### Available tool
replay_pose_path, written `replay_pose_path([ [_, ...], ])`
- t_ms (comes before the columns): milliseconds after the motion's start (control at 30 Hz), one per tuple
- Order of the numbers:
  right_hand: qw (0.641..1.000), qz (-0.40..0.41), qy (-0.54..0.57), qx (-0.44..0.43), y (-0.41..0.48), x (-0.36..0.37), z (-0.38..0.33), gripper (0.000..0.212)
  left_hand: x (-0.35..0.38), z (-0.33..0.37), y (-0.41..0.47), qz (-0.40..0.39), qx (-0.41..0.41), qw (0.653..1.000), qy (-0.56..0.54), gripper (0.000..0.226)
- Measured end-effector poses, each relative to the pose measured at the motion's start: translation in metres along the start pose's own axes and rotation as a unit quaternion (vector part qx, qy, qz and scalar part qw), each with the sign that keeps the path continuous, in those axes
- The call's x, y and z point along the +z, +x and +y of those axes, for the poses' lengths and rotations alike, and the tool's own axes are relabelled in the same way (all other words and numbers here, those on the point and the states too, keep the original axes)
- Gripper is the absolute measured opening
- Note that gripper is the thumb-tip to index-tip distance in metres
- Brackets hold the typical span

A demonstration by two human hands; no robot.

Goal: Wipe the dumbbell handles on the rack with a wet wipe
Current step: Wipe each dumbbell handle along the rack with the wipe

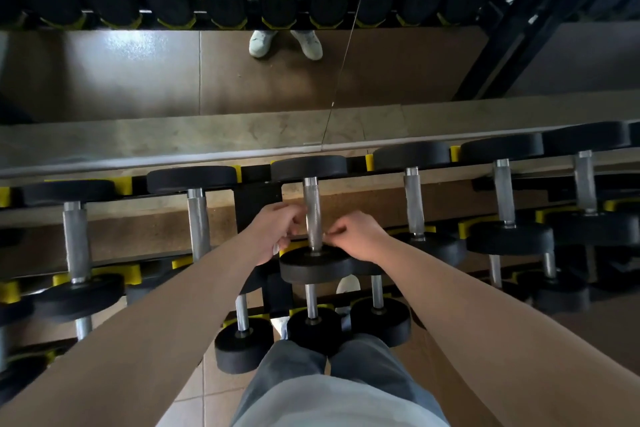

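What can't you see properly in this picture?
Head view:
- Wipe: not clear; the left hand and right hand curl beside the handle and would hide it.
- Leftmost dumbbell: cut off by the edge.
- Dirt on the handle: too blurred.

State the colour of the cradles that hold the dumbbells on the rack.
The cradles are yellow, seen best in the head view.

Dumbbell handle (pixel 312 215) directly before me is knurled steel, running straight away from me between two black round heads, seated on the top tier of the black rack (pixel 258 198) with yellow cradles. Wet wipe (pixel 276 248) shows only as pale scraps, pinched by my left hand (pixel 273 229) and right hand (pixel 356 236) either side of the handle's near end.
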State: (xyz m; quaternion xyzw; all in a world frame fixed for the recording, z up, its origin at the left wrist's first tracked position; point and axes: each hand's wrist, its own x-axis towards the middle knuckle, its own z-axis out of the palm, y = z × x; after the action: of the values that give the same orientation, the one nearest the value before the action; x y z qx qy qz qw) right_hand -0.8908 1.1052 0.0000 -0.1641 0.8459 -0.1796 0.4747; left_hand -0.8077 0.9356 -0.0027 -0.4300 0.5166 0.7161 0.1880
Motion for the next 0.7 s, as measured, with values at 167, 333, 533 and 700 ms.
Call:
replay_pose_path([
  [167,0.982,0.080,0.170,0.032,-0.025,-0.004,0.013,0.021,0.014,0.007,-0.010,-0.024,0.008,0.999,0.040,0.024],
  [333,0.954,0.108,0.278,0.038,-0.043,-0.020,0.031,0.013,0.049,0.020,-0.022,-0.061,0.009,0.998,0.028,0.032],
  [533,0.923,0.040,0.382,0.038,-0.057,-0.057,0.055,0.031,0.094,0.025,-0.032,-0.127,0.036,0.991,0.026,0.047],
  [700,0.958,0.048,0.281,0.001,-0.060,-0.084,0.084,0.018,0.138,0.024,-0.023,-0.086,0.029,0.994,-0.057,0.044],
])
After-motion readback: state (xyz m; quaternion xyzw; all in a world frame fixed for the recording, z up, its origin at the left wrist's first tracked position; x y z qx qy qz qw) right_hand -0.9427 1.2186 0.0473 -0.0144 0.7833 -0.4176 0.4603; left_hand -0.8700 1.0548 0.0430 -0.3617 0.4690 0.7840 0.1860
